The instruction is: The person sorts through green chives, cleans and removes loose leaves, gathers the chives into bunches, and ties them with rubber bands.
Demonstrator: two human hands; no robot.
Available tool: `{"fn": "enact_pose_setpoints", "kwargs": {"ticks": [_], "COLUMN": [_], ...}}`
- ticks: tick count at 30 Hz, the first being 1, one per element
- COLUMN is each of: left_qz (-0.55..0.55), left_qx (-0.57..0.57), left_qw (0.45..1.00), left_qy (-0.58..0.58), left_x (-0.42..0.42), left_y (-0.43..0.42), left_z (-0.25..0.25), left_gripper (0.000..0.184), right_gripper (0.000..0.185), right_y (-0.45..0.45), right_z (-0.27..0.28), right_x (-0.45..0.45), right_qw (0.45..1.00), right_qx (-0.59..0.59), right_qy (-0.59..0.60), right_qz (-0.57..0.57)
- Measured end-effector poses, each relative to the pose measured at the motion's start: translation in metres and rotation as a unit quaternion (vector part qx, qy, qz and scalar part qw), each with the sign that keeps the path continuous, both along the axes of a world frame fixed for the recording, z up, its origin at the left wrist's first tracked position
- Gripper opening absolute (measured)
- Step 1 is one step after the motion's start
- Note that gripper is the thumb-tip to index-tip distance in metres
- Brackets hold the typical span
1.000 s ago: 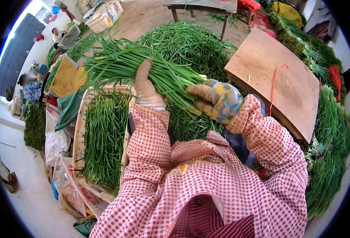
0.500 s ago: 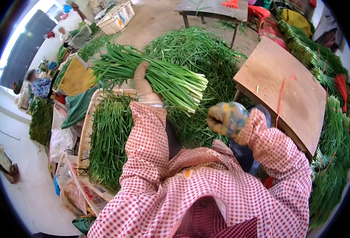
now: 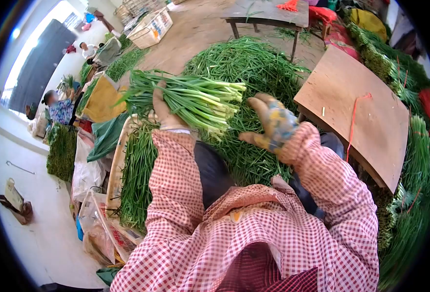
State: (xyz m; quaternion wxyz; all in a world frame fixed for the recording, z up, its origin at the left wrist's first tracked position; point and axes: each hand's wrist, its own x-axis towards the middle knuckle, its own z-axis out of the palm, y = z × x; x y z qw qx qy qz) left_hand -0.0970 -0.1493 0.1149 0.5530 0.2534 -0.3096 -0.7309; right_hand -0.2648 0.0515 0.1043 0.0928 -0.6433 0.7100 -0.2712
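Observation:
My left hand (image 3: 163, 108), in a tan glove, is wrapped round a large bunch of garlic chives (image 3: 202, 100). The bunch lies sideways, with leafy tips to the left and pale stalk ends to the right. Just right of those ends, my right hand (image 3: 272, 122) wears a stained yellow-and-blue glove. Its thumb and fingers are spread, with nothing between them. Below and beyond both hands spreads a heap of loose chives (image 3: 244, 61).
Left of my left arm stands a crate (image 3: 113, 187) of chives. A low wooden table (image 3: 353, 109) with a red tie (image 3: 352, 126) is at right, chive bunches (image 3: 414, 160) beyond it. Farther back are another table (image 3: 268, 13), a white crate (image 3: 151, 28) and two people (image 3: 60, 108) at left.
My right hand has opened from a closed shape and risen slightly. The bunch in my left hand has shifted left and turned more level. The whole view has shifted slightly.

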Motion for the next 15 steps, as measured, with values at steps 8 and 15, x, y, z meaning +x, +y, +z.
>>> {"fn": "enact_pose_setpoints", "kwargs": {"ticks": [8,15], "left_qz": [-0.048,0.022], "left_qx": [0.014,0.053], "left_qw": [0.991,0.997], "left_qy": [0.121,0.042], "left_x": [-0.003,-0.011], "left_y": [0.012,0.015], "left_z": [-0.032,-0.048], "left_gripper": [0.026,0.028], "right_gripper": [0.022,0.028], "right_y": [0.029,0.058], "right_z": [-0.056,-0.032], "right_x": [0.005,-0.014], "right_qw": [0.987,0.997], "right_qx": [-0.002,-0.037], "right_qy": [0.010,0.009], "right_qz": [0.160,0.067]}}
